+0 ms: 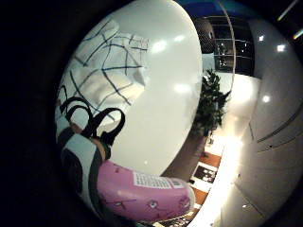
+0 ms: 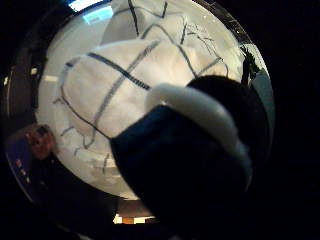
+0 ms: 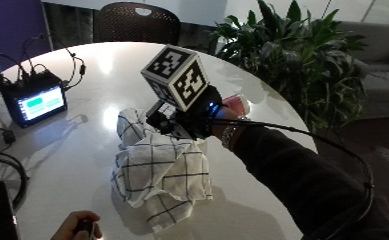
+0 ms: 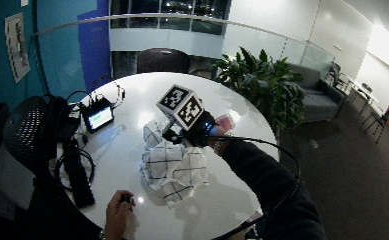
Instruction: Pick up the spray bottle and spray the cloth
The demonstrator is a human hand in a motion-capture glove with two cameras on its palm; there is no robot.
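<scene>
Grip (image 3: 193, 119) wrapped around pink spray bottle (image 1: 142, 196), held off the counter (image 3: 114, 65).
Hand hovers just above the far edge of the crumpled checked cloth (image 3: 164, 175); forearm angled down across the counter.

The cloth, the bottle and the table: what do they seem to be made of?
The cloth looks like soft woven fabric, matte white with dark check lines: it lies crumpled in folds. The bottle seems glossy pink plastic, with a printed label. The table has a smooth white top that mirrors lights, possibly laminate.
</scene>
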